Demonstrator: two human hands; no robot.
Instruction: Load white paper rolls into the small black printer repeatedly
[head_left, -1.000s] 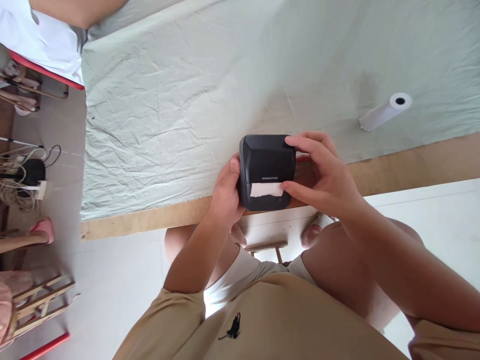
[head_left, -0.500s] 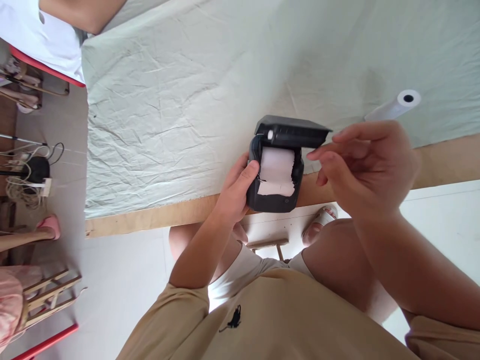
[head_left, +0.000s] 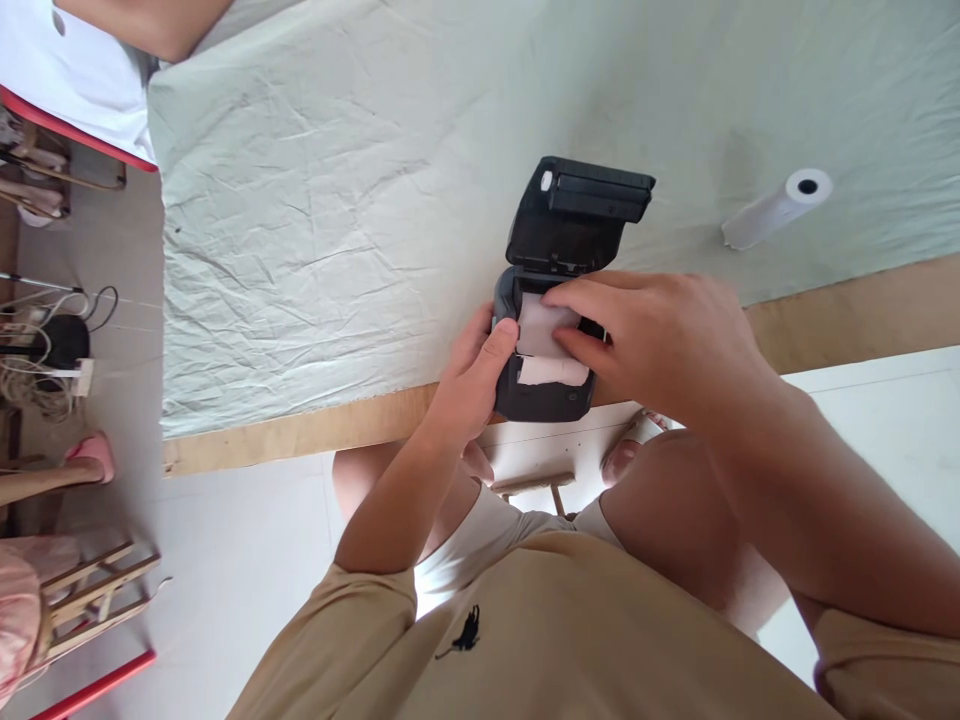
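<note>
My left hand (head_left: 472,385) is wrapped round the left side of a small black receipt printer (head_left: 541,404), thumb on its near edge. The printer's lid (head_left: 566,225) stands wide open, tilted away over the cloth. Inside the bay lies a white paper roll (head_left: 534,325), its torn loose end (head_left: 551,371) lying over the front lip. Reaching in from the right, my right hand (head_left: 667,335) has its thumb and index finger closed on the roll; the other fingers are partly hidden.
A long white paper roll (head_left: 772,212) lies on the pale green cloth (head_left: 337,220) at the right. The table's wooden edge (head_left: 300,436) runs below the printer. Another person's arm (head_left: 161,25) rests at upper left. Cables and a wooden stool (head_left: 97,590) are on the left floor.
The printer's lid has swung from partly raised to wide open. My right hand has moved left from beside the lid into the paper bay and taken hold of the roll.
</note>
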